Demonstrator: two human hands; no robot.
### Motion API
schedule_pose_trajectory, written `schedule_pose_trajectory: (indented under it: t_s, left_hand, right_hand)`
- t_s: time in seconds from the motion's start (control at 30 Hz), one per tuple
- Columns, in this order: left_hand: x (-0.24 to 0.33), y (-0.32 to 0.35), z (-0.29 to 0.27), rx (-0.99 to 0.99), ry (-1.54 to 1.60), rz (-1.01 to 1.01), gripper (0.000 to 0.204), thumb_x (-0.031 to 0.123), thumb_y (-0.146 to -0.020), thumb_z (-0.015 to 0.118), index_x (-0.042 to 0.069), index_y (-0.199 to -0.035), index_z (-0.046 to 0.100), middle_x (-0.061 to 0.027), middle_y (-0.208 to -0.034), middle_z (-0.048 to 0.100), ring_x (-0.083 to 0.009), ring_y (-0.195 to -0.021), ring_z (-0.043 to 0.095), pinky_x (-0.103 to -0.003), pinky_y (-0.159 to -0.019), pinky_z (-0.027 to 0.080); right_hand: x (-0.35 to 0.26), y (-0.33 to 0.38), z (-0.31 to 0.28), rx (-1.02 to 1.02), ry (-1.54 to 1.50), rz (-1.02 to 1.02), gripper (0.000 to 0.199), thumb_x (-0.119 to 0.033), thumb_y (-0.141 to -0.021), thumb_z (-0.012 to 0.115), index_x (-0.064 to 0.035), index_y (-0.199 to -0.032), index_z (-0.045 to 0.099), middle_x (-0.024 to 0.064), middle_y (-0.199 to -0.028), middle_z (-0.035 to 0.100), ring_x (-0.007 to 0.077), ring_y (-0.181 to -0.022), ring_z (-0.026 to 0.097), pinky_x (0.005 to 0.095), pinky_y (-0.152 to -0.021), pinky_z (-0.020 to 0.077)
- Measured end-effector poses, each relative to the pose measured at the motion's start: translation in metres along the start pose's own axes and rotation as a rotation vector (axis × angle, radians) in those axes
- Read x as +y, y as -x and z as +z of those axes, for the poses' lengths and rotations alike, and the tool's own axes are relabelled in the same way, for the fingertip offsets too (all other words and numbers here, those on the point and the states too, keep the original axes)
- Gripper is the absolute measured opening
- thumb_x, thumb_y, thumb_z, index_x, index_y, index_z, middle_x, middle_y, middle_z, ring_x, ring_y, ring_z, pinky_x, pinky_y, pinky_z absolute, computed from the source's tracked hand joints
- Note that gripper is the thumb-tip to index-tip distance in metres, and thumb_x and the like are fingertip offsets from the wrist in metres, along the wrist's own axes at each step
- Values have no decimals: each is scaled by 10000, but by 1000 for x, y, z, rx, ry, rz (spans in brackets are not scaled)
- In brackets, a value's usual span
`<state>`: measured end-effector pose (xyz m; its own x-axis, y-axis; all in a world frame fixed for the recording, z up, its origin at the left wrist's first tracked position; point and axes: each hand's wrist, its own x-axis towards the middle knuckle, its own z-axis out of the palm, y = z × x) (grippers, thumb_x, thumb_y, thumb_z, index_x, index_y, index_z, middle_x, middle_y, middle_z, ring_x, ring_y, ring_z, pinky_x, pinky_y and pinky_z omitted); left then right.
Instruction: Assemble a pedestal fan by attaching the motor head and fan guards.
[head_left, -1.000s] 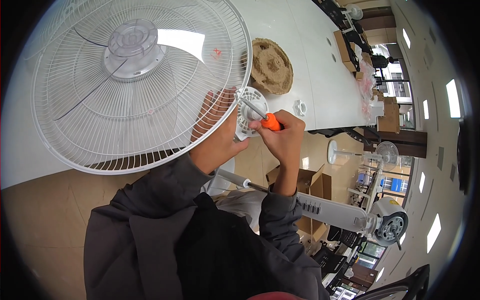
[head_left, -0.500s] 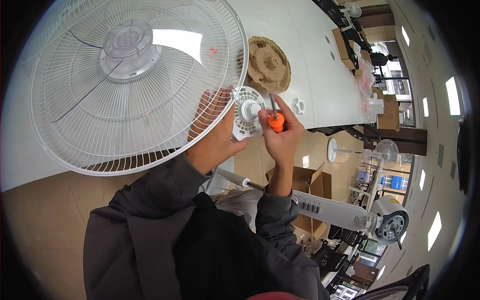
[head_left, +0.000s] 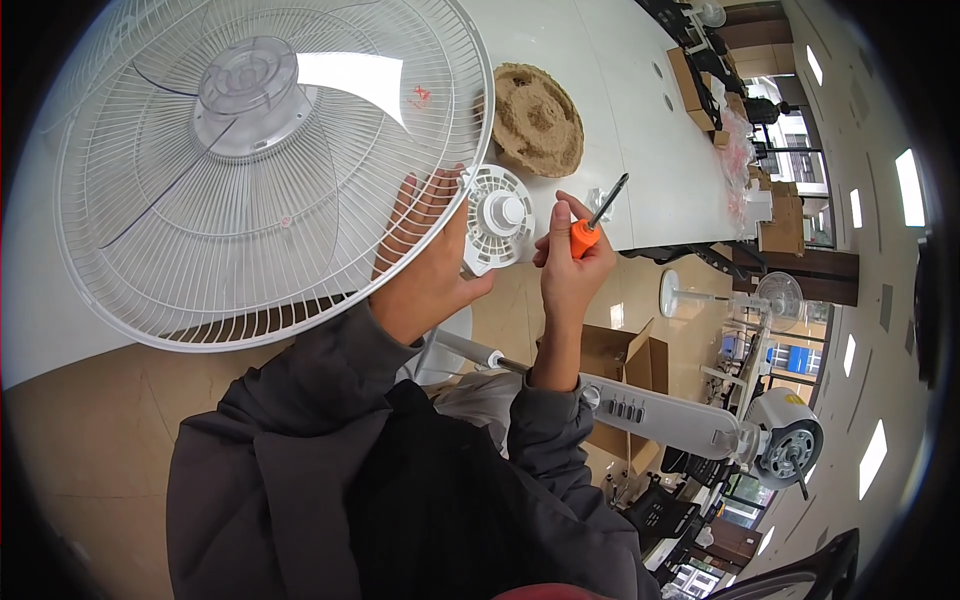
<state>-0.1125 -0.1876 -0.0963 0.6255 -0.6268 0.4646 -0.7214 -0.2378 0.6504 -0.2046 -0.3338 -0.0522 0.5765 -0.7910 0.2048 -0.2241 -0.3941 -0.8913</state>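
Note:
A screwdriver (head_left: 584,238) with an orange handle is in my closed right hand (head_left: 577,262), its bare metal shank slanting up and to the right. My left hand (head_left: 425,275) lies under the rim of a large white fan guard (head_left: 330,312), its fingers stretched and spread behind the wires, thumb apart. Against that hand rests a round white slotted plastic part (head_left: 500,215) with a raised centre hub. Its contact with the palm is hidden. Through the guard shows a clear hub with transparent blades (head_left: 250,95). A translucent nut-like piece (head_left: 601,203) is partly covered by the screwdriver.
Beyond the slotted part, a brown moulded pulp piece (head_left: 540,120) lies on the white table (head_left: 640,150). A fan stand with its motor head (head_left: 788,440) lies across at lower right, over an open cardboard box (head_left: 650,365). Another fan (head_left: 775,298) stands farther off.
My right hand has moved slightly right, away from the slotted part, and the screwdriver has swung from pointing up to pointing up-right. My left hand has hardly moved.

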Motion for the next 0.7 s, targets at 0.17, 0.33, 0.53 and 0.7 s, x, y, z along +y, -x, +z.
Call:
schedule_pose_trajectory:
  t_s: [0.17, 0.33, 0.53, 0.7]
  left_hand:
    - [-1, 0, 1, 10, 10, 8, 969, 354, -686, 837, -119, -1416, 410, -309, -1384, 512, -380, -1359, 467, -480, -1196, 290]
    - [-1, 0, 1, 1, 12, 12, 970, 355, -686, 837, -116, -1417, 408, -308, -1384, 513, -384, -1353, 471, -480, -1196, 293]
    - [0, 0, 1, -5, -1, 7, 994, 353, -683, 838, -115, -1434, 385, -301, -1393, 507, -383, -1356, 466, -479, -1198, 285]
    - [0, -1, 1, -32, 8, -9, 1025, 346, -672, 843, -117, -1448, 360, -303, -1404, 491, -384, -1366, 451, -480, -1199, 282]
  right_hand:
    - [0, 3, 2, -56, -124, -60, 342, -223, -969, 698, -4, -1229, 671, 6, -678, 633, 47, -511, 532, 202, -469, 415]
    - [0, 9, 6, -47, -140, -58, 329, -190, -969, 691, 4, -1234, 664, 11, -676, 638, 47, -495, 519, 205, -463, 415]
    - [7, 8, -1, 117, -118, 35, 273, -202, -966, 699, 23, -1122, 701, 6, -654, 611, 47, -494, 515, 204, -466, 408]
    - [8, 14, 1, -19, -129, 5, 244, -121, -894, 767, 34, -1074, 712, -5, -714, 616, 32, -555, 529, 191, -501, 417]
